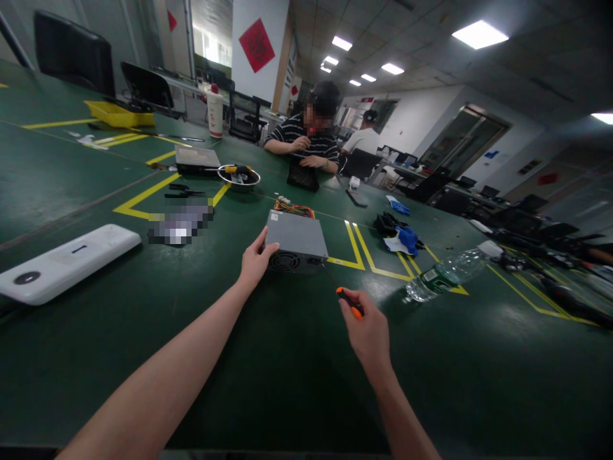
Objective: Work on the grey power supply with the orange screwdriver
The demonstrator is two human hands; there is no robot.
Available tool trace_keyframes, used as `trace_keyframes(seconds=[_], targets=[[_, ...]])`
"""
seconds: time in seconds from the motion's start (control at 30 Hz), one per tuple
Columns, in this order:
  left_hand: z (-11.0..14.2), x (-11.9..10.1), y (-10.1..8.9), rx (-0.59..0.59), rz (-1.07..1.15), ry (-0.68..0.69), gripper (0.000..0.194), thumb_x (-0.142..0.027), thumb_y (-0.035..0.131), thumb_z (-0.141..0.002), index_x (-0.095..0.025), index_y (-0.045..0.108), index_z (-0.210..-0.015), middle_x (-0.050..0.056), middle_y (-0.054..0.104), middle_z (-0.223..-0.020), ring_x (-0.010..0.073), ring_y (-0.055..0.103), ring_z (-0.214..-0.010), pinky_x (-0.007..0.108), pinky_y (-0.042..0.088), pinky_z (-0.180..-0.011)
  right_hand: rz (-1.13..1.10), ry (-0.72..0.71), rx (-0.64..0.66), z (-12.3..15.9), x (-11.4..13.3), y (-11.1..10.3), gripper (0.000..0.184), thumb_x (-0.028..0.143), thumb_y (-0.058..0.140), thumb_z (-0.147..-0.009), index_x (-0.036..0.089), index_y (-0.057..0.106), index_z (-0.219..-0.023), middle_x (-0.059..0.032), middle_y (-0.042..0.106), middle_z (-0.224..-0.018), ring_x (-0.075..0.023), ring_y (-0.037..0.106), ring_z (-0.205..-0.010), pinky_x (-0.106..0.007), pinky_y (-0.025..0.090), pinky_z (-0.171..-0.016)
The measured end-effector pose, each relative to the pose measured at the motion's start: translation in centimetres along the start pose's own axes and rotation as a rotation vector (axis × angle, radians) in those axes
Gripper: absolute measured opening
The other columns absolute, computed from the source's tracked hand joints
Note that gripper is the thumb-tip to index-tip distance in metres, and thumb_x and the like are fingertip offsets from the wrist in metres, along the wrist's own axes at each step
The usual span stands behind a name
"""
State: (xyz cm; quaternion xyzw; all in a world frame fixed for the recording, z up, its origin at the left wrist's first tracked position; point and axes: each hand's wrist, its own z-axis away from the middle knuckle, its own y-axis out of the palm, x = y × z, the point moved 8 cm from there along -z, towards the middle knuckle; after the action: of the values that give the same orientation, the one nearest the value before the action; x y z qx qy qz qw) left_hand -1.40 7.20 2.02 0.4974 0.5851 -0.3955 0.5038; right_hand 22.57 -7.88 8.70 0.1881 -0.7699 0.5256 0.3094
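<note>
A grey computer power supply (297,235) lies on the green table, its fan grille and socket side toward me. Coloured cables (293,207) bunch out behind it. My left hand (257,257) grips the left front corner of the case, thumb on top. In my right hand (368,326) is a screwdriver (349,303) with an orange and black handle. Its thin shaft points up and left, the tip at the right front corner of the power supply. Whether the tip sits in a screw is too small to tell.
A clear plastic bottle (447,273) lies on its side at right, near blue gloves (408,239). At left are a long white device (71,260), a bowl of tools (239,177) and a yellow tray (119,115). Across the table sits a person (309,137) handling a black object.
</note>
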Motion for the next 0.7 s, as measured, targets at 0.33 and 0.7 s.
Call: trace_keyframes(seconds=[0.33, 0.7], targets=[[0.1, -0.2, 0.1, 0.003, 0.024, -0.019, 0.059, -0.034, 0.06, -0.067, -0.027, 0.048, -0.124, -0.002, 0.056, -0.122, 0.0228, 0.047, -0.117, 0.038, 0.031, -0.102, 0.875, -0.562, -0.018, 2.1, 3.3, 2.7, 0.036, 0.005, 0.035, -0.083, 0.016, 0.055, -0.111, -0.01, 0.059, -0.088, -0.0209, 0.051, -0.075, -0.034, 0.041, -0.064], [0.0, 0.0, 0.1, 0.007, 0.013, 0.022, 0.059, -0.039, 0.06, -0.068, -0.025, 0.049, -0.124, 0.002, 0.052, -0.127, 0.0222, 0.047, -0.117, 0.034, 0.031, -0.101, 0.443, -0.385, -0.055, 1.2, 1.8, 1.0, 0.022, 0.019, 0.04, -0.086, 0.014, 0.053, -0.102, -0.0093, 0.06, -0.087, -0.0199, 0.057, -0.079, -0.033, 0.046, -0.069]])
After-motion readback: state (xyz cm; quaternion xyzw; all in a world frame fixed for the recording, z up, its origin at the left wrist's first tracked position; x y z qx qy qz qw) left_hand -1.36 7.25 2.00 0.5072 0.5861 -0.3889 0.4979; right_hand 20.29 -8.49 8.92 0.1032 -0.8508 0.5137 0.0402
